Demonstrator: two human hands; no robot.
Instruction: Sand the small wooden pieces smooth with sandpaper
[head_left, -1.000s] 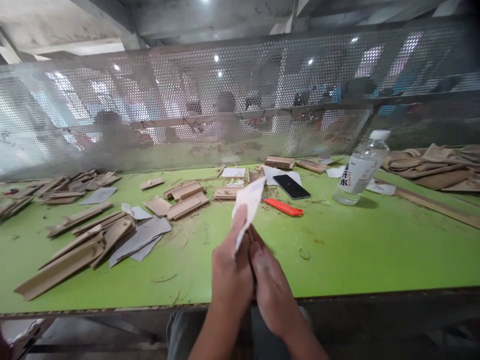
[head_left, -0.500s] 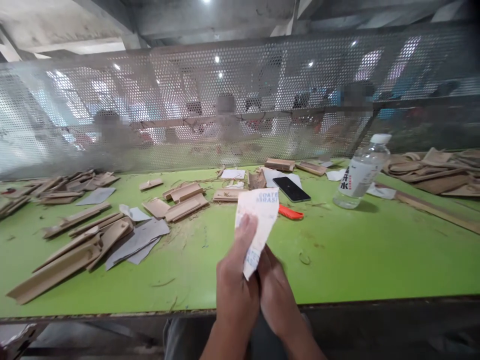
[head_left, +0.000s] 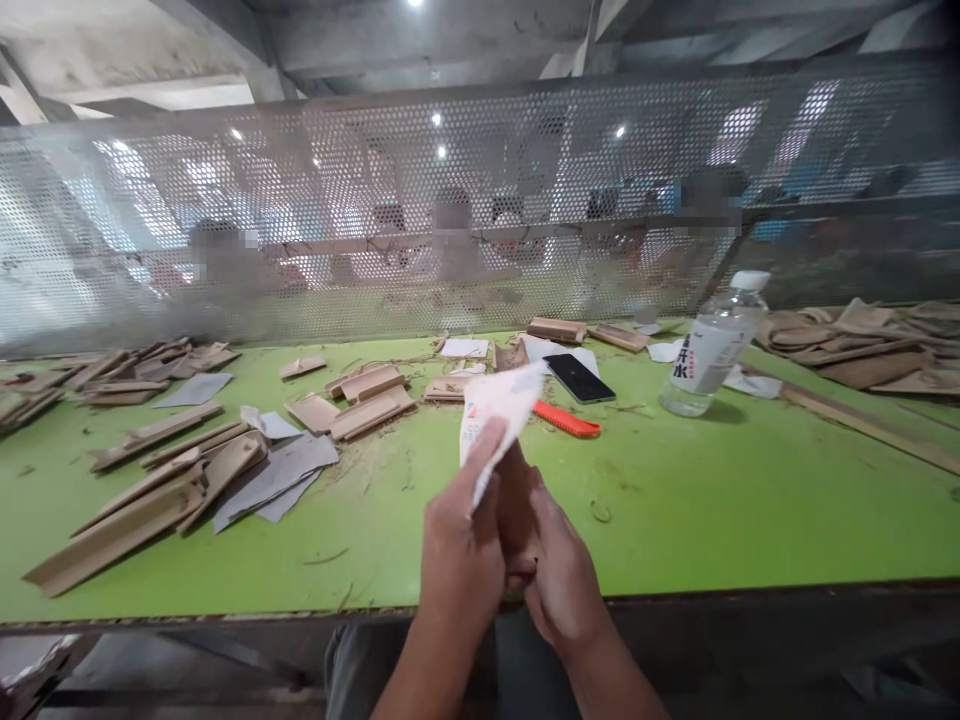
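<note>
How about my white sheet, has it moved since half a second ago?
Yes, leftward: against the red handle on the table, the white sheet in your left hand has shifted, uncovering more handle.

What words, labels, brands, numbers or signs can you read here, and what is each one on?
"开水" in black on the label of the bottle; the character above it is unclear.
Red print beside it: too small to read.
Blue print on the white paper in the left hand: too blurred to read.
</note>
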